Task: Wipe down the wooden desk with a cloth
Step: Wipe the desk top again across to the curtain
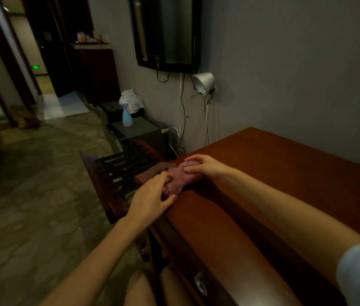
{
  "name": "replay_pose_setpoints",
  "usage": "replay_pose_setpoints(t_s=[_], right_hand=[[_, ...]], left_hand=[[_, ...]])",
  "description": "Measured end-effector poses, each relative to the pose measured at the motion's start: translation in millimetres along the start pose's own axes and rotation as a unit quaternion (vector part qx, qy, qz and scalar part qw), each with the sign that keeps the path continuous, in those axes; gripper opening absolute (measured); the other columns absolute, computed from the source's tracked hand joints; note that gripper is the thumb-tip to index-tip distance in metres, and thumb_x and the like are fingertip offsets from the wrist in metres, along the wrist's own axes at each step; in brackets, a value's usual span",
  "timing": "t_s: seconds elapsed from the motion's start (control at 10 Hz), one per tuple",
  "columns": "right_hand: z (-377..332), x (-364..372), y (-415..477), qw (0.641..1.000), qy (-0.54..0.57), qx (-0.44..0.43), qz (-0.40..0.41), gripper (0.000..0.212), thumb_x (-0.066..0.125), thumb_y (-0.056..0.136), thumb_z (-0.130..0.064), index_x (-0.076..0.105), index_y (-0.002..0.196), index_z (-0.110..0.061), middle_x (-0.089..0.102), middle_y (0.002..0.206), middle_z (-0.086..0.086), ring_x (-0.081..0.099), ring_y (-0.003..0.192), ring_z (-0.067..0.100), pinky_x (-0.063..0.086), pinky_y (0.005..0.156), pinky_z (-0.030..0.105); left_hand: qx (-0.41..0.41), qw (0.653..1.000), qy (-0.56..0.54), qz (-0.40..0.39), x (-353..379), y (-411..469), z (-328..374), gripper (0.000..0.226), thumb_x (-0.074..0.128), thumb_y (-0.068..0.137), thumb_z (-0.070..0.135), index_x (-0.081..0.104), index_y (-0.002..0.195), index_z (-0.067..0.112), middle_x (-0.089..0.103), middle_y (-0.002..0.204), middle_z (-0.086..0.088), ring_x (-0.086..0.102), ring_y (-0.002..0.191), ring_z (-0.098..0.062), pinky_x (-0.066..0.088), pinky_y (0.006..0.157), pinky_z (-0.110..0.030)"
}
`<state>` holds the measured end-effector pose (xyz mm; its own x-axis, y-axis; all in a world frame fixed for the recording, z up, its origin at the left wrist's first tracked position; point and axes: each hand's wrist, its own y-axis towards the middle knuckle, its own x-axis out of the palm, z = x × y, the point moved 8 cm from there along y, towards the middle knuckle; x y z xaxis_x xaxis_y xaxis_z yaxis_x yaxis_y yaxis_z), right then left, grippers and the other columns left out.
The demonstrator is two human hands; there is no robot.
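A reddish-brown wooden desk (285, 173) fills the right of the head view, against the grey wall. A crumpled pinkish cloth (178, 176) lies on its near-left corner, partly over the edge. My left hand (152, 198) sits at the desk's front edge and pinches the near end of the cloth between thumb and fingers. My right hand (205, 167) lies on the far end of the cloth, with its curled fingers holding it against the desk top. Much of the cloth is hidden under both hands.
A dark slatted wooden rack (119, 171) stands left of the desk. Behind it a low stand holds a blue spray bottle (127, 117) and a white bag (131, 100). A wall-mounted television (165, 32), hanging cables and a lamp (204, 81) are above. A drawer handle (201, 283) shows below the desk edge.
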<state>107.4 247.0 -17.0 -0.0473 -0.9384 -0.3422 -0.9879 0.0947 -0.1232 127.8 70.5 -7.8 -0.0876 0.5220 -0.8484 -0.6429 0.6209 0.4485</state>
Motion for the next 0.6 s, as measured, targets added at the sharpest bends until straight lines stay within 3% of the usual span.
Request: replay_pose_setpoints(t_s=[0.1, 0.2, 0.3, 0.4, 0.5, 0.6], right_hand=[[-6, 21, 14, 0.996, 0.069, 0.025, -0.043, 0.043, 0.067, 0.085, -0.02, 0.054, 0.126, -0.017, 0.058, 0.12, 0.002, 0.056, 0.108, 0.015, 0.049, 0.092, 0.031], [-9, 35, 27, 0.996, -0.077, 0.022, -0.042, 0.043, 0.068, 0.084, -0.03, 0.055, 0.124, -0.018, 0.057, 0.124, 0.002, 0.055, 0.112, 0.016, 0.047, 0.095, 0.032], [-26, 26, 31, 0.934, -0.339, -0.053, 0.096, 0.056, 0.072, 0.079, -0.04, 0.052, 0.127, -0.02, 0.052, 0.128, 0.002, 0.05, 0.116, 0.019, 0.047, 0.095, 0.035], [-33, 36, 10, 0.88, -0.41, -0.146, 0.191, 0.035, 0.063, 0.086, -0.036, 0.052, 0.116, -0.019, 0.049, 0.119, 0.002, 0.047, 0.112, 0.02, 0.045, 0.089, 0.032], [-22, 54, -6, 0.857, -0.426, -0.211, 0.198, 0.02, 0.05, 0.095, -0.032, 0.053, 0.109, -0.018, 0.051, 0.112, 0.002, 0.05, 0.103, 0.018, 0.046, 0.081, 0.03], [-31, 44, -10, 0.9, -0.38, -0.153, 0.15, 0.023, 0.052, 0.094, -0.031, 0.057, 0.113, -0.018, 0.049, 0.119, 0.003, 0.048, 0.11, 0.019, 0.044, 0.09, 0.031]], left_hand=[[-0.019, 0.995, 0.064, 0.075, -18, -3, -7, 0.04, 0.065, 0.083, 0.035, 0.057, 0.119, 0.019, 0.052, 0.111, -0.002, 0.054, 0.101, -0.018, 0.05, 0.074, -0.028], [0.013, 0.994, 0.076, 0.079, -19, -5, -8, 0.043, 0.054, 0.086, 0.044, 0.057, 0.123, 0.021, 0.048, 0.127, -0.004, 0.05, 0.115, -0.02, 0.047, 0.089, -0.03], [0.016, 0.999, 0.037, -0.018, 4, -11, -8, 0.049, 0.045, 0.092, 0.048, 0.047, 0.134, 0.023, 0.048, 0.132, 0.004, 0.049, 0.119, -0.014, 0.043, 0.093, -0.025], [0.001, 0.998, 0.063, -0.017, 7, -10, -10, 0.046, 0.044, 0.095, 0.046, 0.046, 0.136, 0.024, 0.048, 0.131, 0.006, 0.047, 0.118, -0.013, 0.046, 0.092, -0.025], [-0.015, 0.996, 0.069, -0.046, 9, -6, -6, 0.045, 0.042, 0.096, 0.045, 0.047, 0.136, 0.025, 0.047, 0.133, 0.003, 0.046, 0.12, -0.015, 0.045, 0.095, -0.028], [-0.037, 0.992, 0.058, -0.102, 6, -1, -6, 0.046, 0.044, 0.097, 0.04, 0.043, 0.14, 0.025, 0.043, 0.142, -0.001, 0.044, 0.128, -0.019, 0.041, 0.102, -0.033]])
